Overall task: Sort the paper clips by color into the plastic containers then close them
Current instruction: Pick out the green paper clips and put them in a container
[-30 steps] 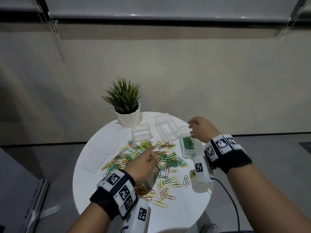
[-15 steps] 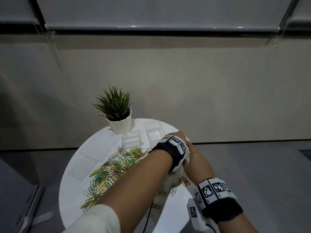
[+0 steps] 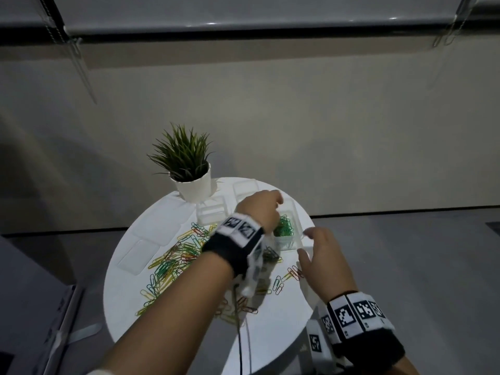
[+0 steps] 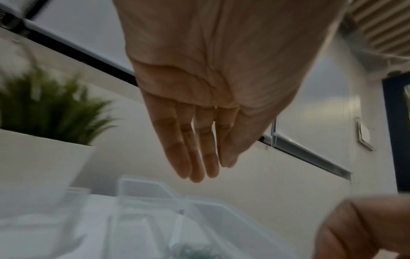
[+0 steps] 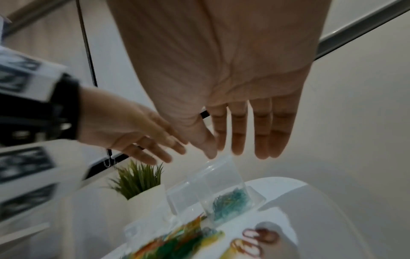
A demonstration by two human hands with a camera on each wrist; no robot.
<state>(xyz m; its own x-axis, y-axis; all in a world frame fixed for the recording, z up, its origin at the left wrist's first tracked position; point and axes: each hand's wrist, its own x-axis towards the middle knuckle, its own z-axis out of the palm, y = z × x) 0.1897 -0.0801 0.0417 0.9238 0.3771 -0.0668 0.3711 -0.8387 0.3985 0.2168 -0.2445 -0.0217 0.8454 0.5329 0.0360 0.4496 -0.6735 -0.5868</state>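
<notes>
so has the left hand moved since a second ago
Yes. The left hand has crossed from the loose paper clips near the table's middle to above the container with green clips, to the right of the potted plant.

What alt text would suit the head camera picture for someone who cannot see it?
Two open hands, left hand and right hand, hover over a clear container of green paper clips on a round white table. Mixed colored clips lie scattered beside a potted plant.

L forearm (image 3: 173,301) hides pile's (image 3: 173,255) middle; wrist views blurred, clip colours (image 5: 230,201) unclear.
</notes>
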